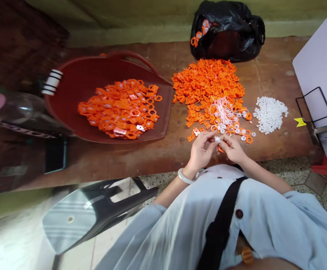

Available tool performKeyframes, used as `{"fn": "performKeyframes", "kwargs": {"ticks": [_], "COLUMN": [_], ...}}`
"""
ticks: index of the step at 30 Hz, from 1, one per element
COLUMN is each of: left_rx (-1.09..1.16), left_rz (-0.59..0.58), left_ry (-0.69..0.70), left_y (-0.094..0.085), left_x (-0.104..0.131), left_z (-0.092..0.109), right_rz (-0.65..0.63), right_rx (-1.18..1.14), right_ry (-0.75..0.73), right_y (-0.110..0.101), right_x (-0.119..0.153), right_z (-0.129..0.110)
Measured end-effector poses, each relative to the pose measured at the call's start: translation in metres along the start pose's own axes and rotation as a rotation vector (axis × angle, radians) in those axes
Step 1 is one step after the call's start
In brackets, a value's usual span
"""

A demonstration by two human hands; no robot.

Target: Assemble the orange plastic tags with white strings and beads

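Both hands meet at the table's front edge, fingertips together at a small white piece [217,139]. My left hand [202,149], with a white bangle on its wrist, pinches the piece from the left. From the right, my right hand [232,147] closes on the same piece. An orange part [221,149] shows just below the fingertips. Beyond the hands lie a bundle of pale strings [222,110] with white discs, and a large heap of orange parts [208,80]. A pile of small white pieces [270,114] sits to the right.
A dark red scoop-shaped basket [76,75] holding many orange parts stands on the left. Behind the heap is a black plastic bag [231,30]. A phone [56,154] lies at the left front edge, near a plastic stool [70,219]. A pale panel stands at right.
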State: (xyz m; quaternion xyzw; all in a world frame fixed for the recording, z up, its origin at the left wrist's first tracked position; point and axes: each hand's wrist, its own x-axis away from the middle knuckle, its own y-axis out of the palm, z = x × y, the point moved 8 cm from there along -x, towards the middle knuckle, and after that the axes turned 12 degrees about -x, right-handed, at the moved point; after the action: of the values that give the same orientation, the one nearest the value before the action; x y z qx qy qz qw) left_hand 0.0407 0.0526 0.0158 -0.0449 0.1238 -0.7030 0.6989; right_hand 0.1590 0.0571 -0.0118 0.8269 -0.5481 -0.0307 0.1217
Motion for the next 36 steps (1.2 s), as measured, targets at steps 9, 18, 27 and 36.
{"fn": "performKeyframes", "kwargs": {"ticks": [9,18,27,36], "left_rx": [0.316,0.630,0.596,0.571], "left_rz": [-0.155,-0.116,-0.227,-0.405], "left_ry": [-0.156,-0.403,-0.544,-0.583], "left_y": [0.022,0.026,0.042,0.043], "left_x": [-0.004,-0.005,0.004,0.014], "left_z": [-0.010,-0.026,-0.037,-0.033], "right_rz": [-0.024,-0.106,-0.223,-0.189], "right_rx": [-0.189,0.427,1.281,0.873], "right_ry": [0.128,-0.033,-0.273,-0.230], "right_y": [0.007,0.008,0.010,-0.010], "right_x": [0.005,0.014,0.018,0.013], "right_z": [0.000,-0.035,-0.067,-0.061]}}
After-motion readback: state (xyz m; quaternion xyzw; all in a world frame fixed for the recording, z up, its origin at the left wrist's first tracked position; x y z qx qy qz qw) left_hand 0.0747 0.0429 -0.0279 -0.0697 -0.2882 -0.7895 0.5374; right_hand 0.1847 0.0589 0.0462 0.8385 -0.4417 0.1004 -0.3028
